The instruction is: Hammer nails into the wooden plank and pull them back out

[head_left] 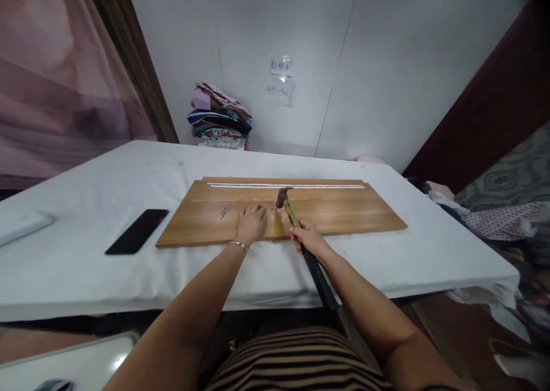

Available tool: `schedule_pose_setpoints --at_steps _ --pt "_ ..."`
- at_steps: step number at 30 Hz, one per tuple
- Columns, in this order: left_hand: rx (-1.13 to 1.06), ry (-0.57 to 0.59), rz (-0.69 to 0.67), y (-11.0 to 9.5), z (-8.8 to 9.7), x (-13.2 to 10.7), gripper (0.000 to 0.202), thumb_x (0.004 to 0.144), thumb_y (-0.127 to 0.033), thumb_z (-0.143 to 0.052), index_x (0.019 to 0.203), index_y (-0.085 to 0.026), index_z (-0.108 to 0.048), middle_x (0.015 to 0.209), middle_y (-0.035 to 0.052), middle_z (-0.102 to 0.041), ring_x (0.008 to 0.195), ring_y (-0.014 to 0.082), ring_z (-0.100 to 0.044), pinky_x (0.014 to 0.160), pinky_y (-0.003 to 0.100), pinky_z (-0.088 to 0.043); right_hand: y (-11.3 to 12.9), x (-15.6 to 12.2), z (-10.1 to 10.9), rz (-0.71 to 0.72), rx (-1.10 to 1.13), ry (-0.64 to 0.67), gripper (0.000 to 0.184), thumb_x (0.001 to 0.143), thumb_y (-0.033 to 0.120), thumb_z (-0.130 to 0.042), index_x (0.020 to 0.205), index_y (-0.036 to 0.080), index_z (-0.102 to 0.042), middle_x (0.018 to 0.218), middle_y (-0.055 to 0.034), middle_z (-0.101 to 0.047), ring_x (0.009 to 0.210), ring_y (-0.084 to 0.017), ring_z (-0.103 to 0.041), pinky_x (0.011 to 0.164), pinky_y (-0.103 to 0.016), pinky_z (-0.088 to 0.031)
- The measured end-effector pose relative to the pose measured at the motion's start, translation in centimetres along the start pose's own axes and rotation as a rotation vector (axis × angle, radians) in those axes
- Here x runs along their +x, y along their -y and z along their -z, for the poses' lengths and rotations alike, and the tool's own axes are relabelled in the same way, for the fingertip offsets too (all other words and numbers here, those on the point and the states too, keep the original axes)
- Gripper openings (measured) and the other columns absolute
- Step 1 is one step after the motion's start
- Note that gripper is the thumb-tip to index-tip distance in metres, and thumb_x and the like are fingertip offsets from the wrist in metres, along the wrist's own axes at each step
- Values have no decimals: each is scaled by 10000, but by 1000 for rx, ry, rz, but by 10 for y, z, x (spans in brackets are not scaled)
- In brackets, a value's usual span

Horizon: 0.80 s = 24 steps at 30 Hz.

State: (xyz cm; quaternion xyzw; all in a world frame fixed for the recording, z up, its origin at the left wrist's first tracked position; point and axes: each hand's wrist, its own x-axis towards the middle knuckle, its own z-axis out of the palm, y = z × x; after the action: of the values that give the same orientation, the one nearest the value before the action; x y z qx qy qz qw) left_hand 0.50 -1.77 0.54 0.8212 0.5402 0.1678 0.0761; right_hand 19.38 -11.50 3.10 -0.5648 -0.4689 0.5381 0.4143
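- Closed around the hammer (291,214), the right hand (310,240) grips mid-handle, with the head over the board (344,210).
- Left hand (251,224) rests fingers-down on the board just beside the head; whether it pinches anything is too small to tell.
- Hammer is probably head-heavy and stiff; its black lower handle looks the surer hold.
- Small nails (225,210) lie further left.
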Motion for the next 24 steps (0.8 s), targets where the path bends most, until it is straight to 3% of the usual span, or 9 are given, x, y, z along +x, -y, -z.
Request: schedule_pose_setpoints --at_steps 9,24 --pt "32 -4 23 -1 -1 0 408 1017 -289 -431 1309 -282 -716 1436 123 -644 1349 294 -540 1123 491 -385 -1 3 -5 -52 -33 7 149 815 334 -538 726 251 -452 374 85 -456 305 -110 -383 347 -226 -330" --pt "25 19 16 0 -2 -1 401 1020 -284 -440 1311 -287 -716 1436 124 -633 1348 278 -536 1141 493 -377 -3 5 -2 -53 -33 24 295 777 471 -620 739 264 -414 386 110 -447 303 -94 -388 356 -222 -340"
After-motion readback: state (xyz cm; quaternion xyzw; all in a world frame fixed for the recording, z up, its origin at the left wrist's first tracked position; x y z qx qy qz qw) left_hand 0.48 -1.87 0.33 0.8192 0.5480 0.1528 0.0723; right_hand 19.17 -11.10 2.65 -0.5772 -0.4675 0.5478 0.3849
